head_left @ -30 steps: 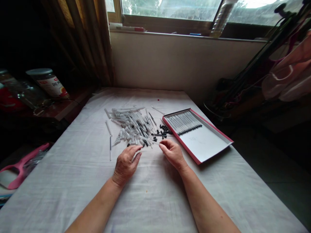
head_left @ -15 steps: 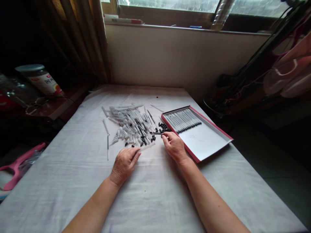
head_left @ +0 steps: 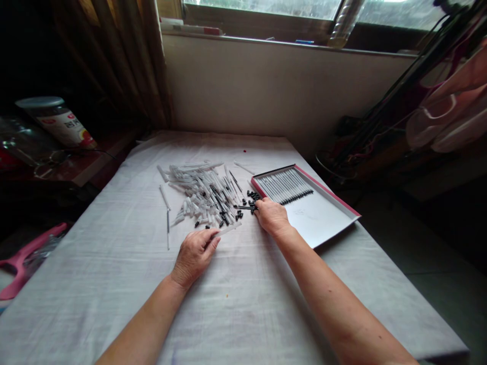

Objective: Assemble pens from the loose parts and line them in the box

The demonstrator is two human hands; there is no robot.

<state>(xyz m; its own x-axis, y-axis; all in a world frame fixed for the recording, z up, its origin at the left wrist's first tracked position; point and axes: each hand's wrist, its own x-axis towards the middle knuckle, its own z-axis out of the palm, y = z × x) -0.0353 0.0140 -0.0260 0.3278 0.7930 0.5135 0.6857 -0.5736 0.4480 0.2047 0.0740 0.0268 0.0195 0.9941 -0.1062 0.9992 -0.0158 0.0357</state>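
Observation:
My left hand [head_left: 196, 253] is closed around a clear pen barrel [head_left: 231, 229], which points right, low over the cloth. My right hand [head_left: 271, 215] reaches to the small black pen plugs [head_left: 252, 195] beside the box, its fingertips bent together and mostly hidden. A thin dark refill [head_left: 243, 207] lies by those fingertips; whether they grip it is unclear. Left of it spreads a heap of clear barrels [head_left: 190, 175], translucent caps [head_left: 198, 207] and dark refills. In the shallow red-edged box [head_left: 327, 225], a row of assembled pens [head_left: 283, 185] lies side by side.
A pale cloth covers the table [head_left: 114, 263]. One barrel and a refill [head_left: 168, 230] lie apart on the left. Pink-handled scissors [head_left: 30, 253] sit at the left edge, and a lidded jar [head_left: 63, 121] stands on a side surface. Window sill [head_left: 251, 38] and wall lie beyond.
My right hand has moved slightly up and forward, over the black plugs by the box edge. My left hand keeps the pen barrel nearly still. The view has shifted slightly.

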